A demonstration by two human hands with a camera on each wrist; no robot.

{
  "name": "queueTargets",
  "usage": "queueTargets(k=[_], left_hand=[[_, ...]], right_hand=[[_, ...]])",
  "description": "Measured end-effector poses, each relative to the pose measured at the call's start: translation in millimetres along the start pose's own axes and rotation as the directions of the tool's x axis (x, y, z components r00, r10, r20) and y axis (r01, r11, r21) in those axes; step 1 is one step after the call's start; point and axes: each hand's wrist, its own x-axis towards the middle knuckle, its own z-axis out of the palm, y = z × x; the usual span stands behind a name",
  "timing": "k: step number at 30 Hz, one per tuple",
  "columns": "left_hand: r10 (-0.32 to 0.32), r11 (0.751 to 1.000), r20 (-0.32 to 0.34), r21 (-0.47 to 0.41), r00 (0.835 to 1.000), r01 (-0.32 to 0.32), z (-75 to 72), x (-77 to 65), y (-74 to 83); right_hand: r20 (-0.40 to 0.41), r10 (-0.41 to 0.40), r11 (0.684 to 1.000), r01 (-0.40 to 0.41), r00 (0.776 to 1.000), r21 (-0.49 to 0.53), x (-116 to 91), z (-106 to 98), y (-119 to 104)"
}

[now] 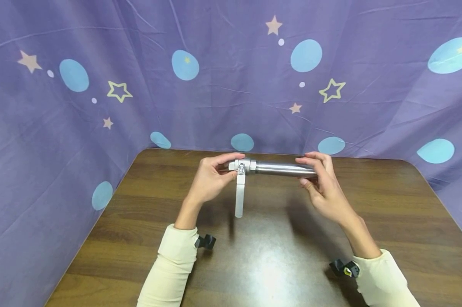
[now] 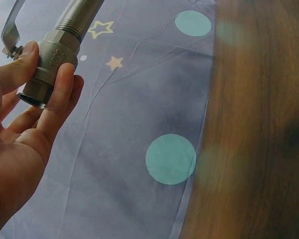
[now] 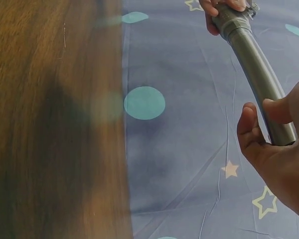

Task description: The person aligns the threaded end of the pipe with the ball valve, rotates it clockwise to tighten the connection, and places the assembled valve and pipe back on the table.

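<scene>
Pale sleeves (image 1: 173,260) came nearest the head camera, with a black mount (image 1: 206,242) at the left wrist and a second mount (image 1: 345,268) at the right. Beyond them, the left hand (image 1: 212,181) pinched a metal valve (image 1: 248,164) at the left end of a pipe (image 1: 278,168). Its thumb pressed the near side and its fingers wrapped the far side, parted only by the body between them; the valve's round end opened back toward the palm. A flat lever (image 1: 240,200) stuck out from the valve toward the person, well apart from the right hand. Threads (image 2: 70,27) showed where pipe and valve met.

The right hand (image 1: 327,194) held the pipe's other end, fingers curled over it and thumb on the near side; a narrow gap showed beside one fingertip, and how tight the grip was could not be told.

Valve and pipe lay nearly level above the bench (image 1: 139,204), near its far edge, with shadows (image 1: 304,221) on the wood below. A purple curtain (image 1: 231,102) rose just behind that edge and along both sides. Wood spread between the forearms and out past each hand to the side edges.
</scene>
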Motion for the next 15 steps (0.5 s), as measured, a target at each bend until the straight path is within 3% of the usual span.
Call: queueTargets(k=[6, 15], left_hand=[[0.003, 1.0, 0.004, -0.005, 1.0, -0.003, -0.4, -0.5, -0.1], [0.019, 1.0, 0.002, -0.014, 1.0, -0.019, -0.6, -0.2, 1.6]], right_hand=[[-0.012, -0.056, 0.998, 0.056, 0.998, -0.023, -0.5, 1.2, 2.8], [-0.002, 0.024, 0.996, -0.024, 1.0, 0.087, -0.2, 1.9, 3.0]])
